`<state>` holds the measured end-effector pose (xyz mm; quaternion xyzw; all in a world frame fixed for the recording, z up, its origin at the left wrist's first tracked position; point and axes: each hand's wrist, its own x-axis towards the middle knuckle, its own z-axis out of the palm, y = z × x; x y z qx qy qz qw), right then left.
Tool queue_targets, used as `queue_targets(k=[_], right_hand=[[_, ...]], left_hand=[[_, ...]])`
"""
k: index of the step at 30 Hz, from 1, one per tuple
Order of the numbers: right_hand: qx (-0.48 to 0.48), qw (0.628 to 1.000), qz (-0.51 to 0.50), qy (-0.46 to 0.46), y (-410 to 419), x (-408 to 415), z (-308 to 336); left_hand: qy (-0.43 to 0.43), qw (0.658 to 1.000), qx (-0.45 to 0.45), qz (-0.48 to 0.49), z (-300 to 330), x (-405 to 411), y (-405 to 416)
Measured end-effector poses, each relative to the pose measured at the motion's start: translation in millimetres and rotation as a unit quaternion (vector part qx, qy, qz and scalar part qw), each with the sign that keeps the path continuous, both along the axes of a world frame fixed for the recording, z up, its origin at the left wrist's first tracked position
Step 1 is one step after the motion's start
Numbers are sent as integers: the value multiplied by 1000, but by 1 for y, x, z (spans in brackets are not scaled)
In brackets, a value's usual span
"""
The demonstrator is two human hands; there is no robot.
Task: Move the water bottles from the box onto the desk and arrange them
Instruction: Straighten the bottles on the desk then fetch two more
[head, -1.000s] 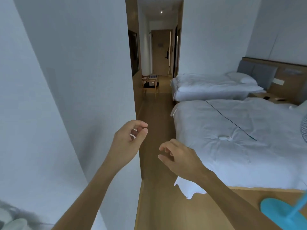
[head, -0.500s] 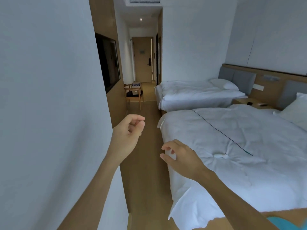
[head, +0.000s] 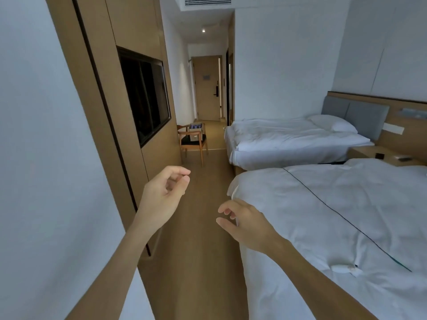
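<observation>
Far down the room a cardboard box (head: 196, 133) with dark bottle tops showing sits on the seat of a wooden chair (head: 193, 144). No desk is in view. My left hand (head: 163, 197) is raised in front of me with fingers loosely curled and nothing in it. My right hand (head: 246, 224) hangs lower, beside the near bed's corner, fingers relaxed and empty. Both hands are well short of the box.
A wooden floor aisle (head: 203, 239) runs between the wood-panelled wall with a black TV (head: 145, 93) on the left and two white beds (head: 323, 215) on the right. A door (head: 206, 88) closes the far end. A nightstand (head: 383, 154) stands between the beds.
The view has swung past the white wall corner and forward along the aisle; the TV panel and the chair with the box have come into clearer view. Both hands stay empty.
</observation>
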<state>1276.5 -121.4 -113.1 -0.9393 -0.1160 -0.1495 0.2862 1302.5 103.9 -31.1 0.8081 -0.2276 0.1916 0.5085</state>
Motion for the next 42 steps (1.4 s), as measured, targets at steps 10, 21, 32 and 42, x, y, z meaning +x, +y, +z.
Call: queue_targets(k=[10, 21, 32, 42], right_hand=[[-26, 999, 26, -3, -40, 201, -3], [-44, 999, 12, -13, -58, 470, -11], [-40, 999, -15, -25, -97, 692, -8], [-36, 999, 8, -25, -172, 913, -12]], left_hand=[[23, 999, -15, 25, -7, 185, -30], [28, 999, -19, 10, -24, 456, -50], [12, 999, 27, -21, -14, 687, -84], [17, 1000, 23, 1, -18, 906, -153]])
